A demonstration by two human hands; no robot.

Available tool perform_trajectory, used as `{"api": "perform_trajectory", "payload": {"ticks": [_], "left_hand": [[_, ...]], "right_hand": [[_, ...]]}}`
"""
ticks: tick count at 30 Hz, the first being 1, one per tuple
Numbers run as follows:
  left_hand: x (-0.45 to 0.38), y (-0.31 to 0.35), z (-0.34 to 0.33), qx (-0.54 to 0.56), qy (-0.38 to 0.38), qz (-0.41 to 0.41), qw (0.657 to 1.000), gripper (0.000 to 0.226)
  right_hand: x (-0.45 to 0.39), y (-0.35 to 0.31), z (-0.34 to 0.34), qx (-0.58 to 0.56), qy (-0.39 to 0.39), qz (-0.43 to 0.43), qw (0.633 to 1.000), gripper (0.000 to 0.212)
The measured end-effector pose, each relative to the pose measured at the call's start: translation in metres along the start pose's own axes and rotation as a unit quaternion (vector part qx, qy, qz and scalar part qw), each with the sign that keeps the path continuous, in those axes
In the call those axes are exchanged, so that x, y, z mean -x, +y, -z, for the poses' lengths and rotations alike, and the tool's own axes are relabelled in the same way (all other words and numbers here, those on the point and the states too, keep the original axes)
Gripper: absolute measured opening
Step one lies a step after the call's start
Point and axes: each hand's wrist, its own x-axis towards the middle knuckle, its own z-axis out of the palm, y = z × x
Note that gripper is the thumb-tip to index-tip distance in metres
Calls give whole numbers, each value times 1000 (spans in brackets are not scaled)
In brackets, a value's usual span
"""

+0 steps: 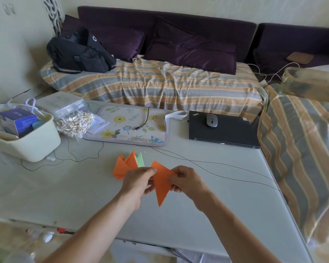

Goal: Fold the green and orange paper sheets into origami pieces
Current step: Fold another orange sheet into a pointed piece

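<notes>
Currently an orange folded paper piece (161, 184) is held above the tabletop (207, 215), pinched at its upper corners between the left hand (139, 182) and right hand (187, 182). Its long axis runs far-to-near, pointed tip nearest. Thin, crisp, matte paper. Finished orange and green pieces (129, 164) lie just beyond the left fingers (151, 170).

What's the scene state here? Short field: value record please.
held piece: orange paper piece, folded, pointed, above the table
left hand: pinches its left side
right hand: pinches its right side
finished pile: orange and green folded pieces on the table, behind the left hand
background: closed laptop with mouse on top; cream bin far left
</notes>
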Motion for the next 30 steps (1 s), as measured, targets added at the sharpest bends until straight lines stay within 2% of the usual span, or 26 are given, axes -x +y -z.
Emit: {"api": "perform_trajectory", "payload": {"ticks": [3, 8, 11, 15, 23, 30], "left_hand": [[1, 1, -1, 31, 2, 9, 999, 6], [1, 2, -1, 43, -1, 6, 999, 8], [4, 2, -2, 23, -15, -8, 1000, 13], [5, 2, -1, 9, -19, -16, 1000, 7], [3, 7, -1, 71, -14, 22, 997, 9], [5, 9, -3, 99, -27, 25, 994, 22]], "right_hand": [[-1, -2, 2, -62, 48, 11, 997, 17], [0, 0, 3, -131, 53, 26, 990, 19], [0, 1, 0, -125, 52, 29, 990, 15], [1, 0, 1, -126, 41, 40, 990, 17], [5, -3, 2, -120, 0, 81, 990, 26], [10, -8, -2, -107, 24, 91, 990, 29]]}}
